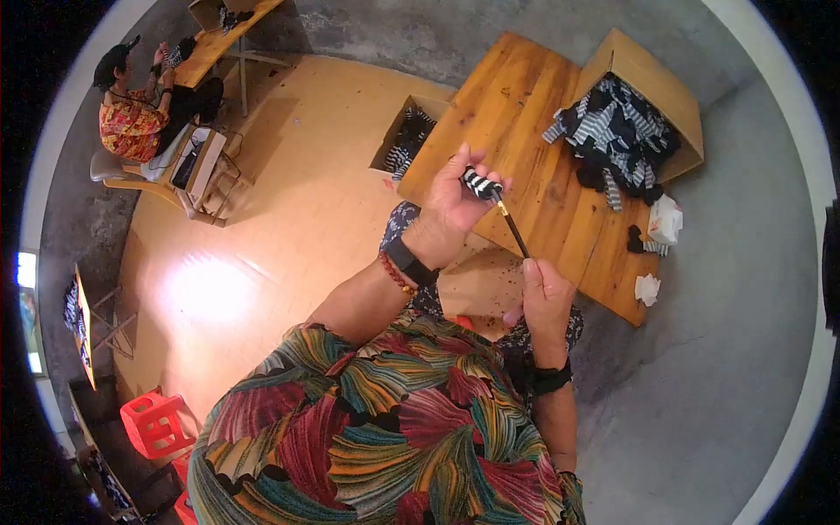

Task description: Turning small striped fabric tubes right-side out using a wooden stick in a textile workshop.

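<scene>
My left hand [455, 206] is raised over the near edge of the wooden table, its fingers closed round a small black-and-white striped knit piece [479, 182]. Lower and to the right, my right hand [544, 293] grips the end of a thin dark-handled tool [514, 234] with a gold-coloured band. The tool slants up and left, and its far end meets the dark end of the knit piece. Whether its tip is inside the fabric is too small to tell.
A tipped cardboard box [691, 114] spills striped and black knit pieces onto the wooden table [516, 96]. Beside it lie a white packet [665, 219] and crumpled tissue [647, 290]. Another box [385, 153] stands left of the table. A seated person [136, 118] works far left; red stools [156, 424] stand lower left.
</scene>
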Motion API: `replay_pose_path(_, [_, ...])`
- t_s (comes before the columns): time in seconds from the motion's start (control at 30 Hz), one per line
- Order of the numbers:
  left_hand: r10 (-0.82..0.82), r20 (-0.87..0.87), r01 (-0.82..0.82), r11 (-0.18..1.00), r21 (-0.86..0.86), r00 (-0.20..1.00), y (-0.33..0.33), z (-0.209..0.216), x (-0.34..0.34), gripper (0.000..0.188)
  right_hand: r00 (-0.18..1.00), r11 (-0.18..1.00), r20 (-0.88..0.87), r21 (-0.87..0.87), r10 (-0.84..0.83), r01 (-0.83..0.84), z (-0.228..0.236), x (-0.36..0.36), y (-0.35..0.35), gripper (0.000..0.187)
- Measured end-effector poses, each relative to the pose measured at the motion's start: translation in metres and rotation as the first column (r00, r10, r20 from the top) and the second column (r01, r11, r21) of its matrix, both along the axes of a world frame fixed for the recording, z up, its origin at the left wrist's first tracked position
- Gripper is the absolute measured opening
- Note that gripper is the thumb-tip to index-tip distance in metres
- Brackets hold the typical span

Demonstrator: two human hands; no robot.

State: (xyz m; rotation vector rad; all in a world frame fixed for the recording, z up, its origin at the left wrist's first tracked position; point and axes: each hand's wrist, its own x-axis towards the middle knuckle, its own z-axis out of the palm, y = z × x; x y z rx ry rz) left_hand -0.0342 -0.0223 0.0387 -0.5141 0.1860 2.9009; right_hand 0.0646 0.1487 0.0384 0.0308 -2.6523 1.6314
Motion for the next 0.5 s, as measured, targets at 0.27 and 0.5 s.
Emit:
replay_pose_path(0.27, [-0.077,-0.15,0.042,0.974,-0.224,0.986,0.01,0.017,0.011,0.022,0.995,0.996,0.102,-0.093,0.021,-0.011,0.01,-0.003,-0.019,0.028])
replay_pose_path(0.5, [0.011,-0.249,-0.092,0.944,-0.318,0.968,0.023,0.025,0.023,0.027,0.98,0.976,0.191,-0.218,0.063,-0.02,0.011,-0.003,-0.019,0.028])
